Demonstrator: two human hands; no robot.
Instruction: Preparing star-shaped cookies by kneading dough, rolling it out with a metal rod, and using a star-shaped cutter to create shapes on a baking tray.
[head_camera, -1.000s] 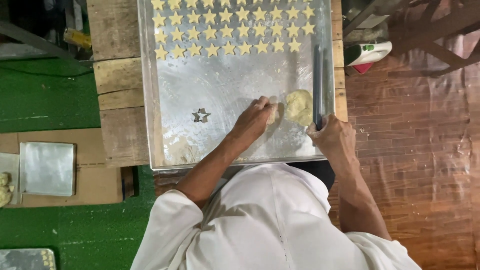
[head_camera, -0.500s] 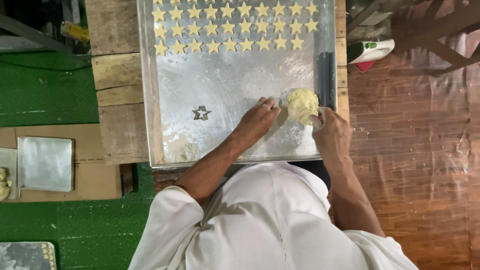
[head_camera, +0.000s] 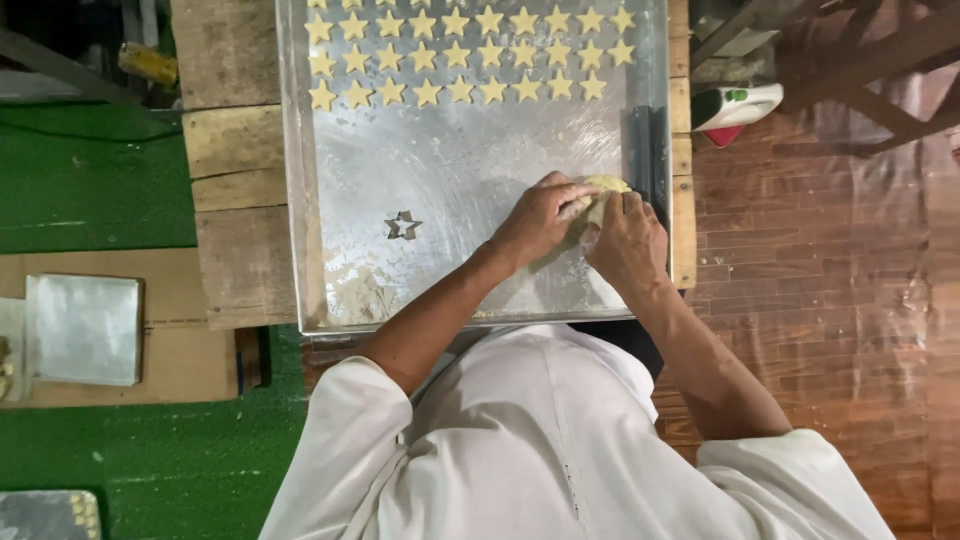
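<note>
Hands, left hand and right hand, close fingers around pale dough lump on steel tray.

Soft, even light falls from above, fairly bright at the centre. The metal tray shows dull, hazy glare rather than sharp reflections. Corners toward 10 and 2 o'clock sink into shadow. Focus is decent throughout, with slight softness.

Both hands press dough on tray (star cutter beside)
</note>
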